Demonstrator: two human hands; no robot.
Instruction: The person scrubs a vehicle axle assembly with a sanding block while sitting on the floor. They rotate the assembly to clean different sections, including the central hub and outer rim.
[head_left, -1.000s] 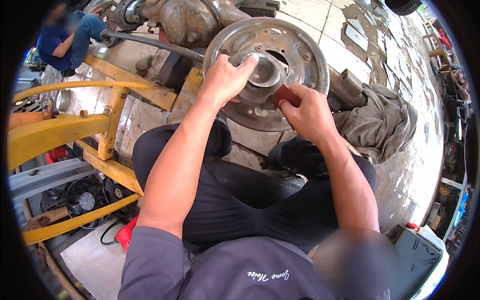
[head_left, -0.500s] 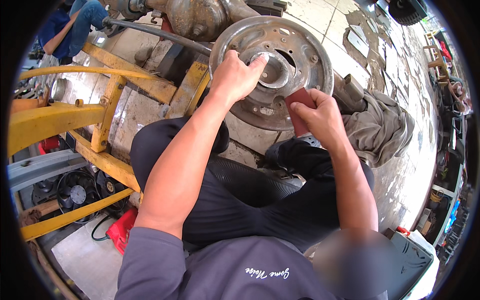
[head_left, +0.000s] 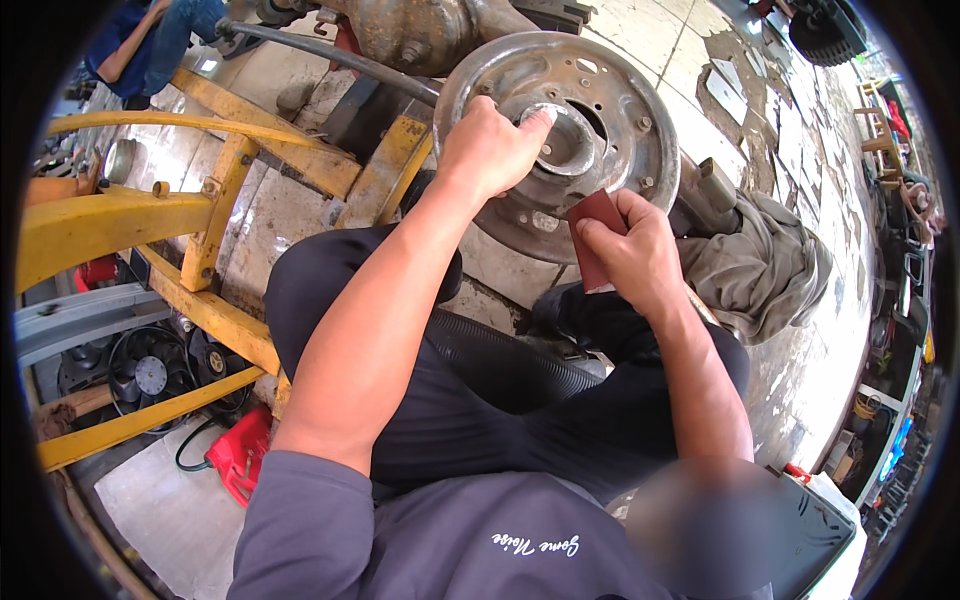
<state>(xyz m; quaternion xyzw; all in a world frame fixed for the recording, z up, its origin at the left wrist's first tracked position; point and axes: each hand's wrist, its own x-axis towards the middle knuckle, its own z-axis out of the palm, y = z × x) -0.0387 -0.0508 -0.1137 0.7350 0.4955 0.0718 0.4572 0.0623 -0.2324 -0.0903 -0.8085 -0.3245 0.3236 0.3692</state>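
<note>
A pale, grimy tiled floor (head_left: 640,45) is spreading beneath the work. Toward its far right corner, jagged white tile fragments (head_left: 722,92) are lying loose. Along its left side a yellow-painted metal frame (head_left: 120,240) is standing; near its left corner a red hard-shelled object (head_left: 238,455) is overlapping a pale flat sheet (head_left: 150,500).

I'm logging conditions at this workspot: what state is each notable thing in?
Left hand: thumb on the metal ring, other fingers partly hidden
Right hand: closed on the reddish-brown sheet
Reddish-brown sheet: pinched between thumb and fingers
Metal ring: uncovered at its centre
Round metal plate: rust-stained
Grey-brown cloth: crumpled
Yellow frame: paint worn
Floor tiles: broken at upper right
</note>
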